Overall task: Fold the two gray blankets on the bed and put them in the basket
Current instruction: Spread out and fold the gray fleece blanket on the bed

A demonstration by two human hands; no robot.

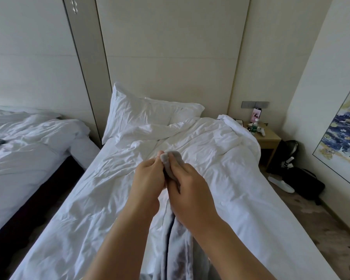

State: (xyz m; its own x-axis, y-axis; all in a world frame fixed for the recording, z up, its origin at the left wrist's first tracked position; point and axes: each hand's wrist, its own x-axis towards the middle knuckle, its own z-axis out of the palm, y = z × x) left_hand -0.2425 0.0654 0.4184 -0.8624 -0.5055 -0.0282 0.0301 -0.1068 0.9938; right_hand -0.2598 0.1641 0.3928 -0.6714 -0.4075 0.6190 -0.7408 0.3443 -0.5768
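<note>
Both hands, left hand [148, 176] and right hand [187, 184], are pinching one gray blanket [173, 164] by its top edge, likely matching corners for a fold. Its length is hanging down near the bed [240, 178]. No basket is showing.
</note>
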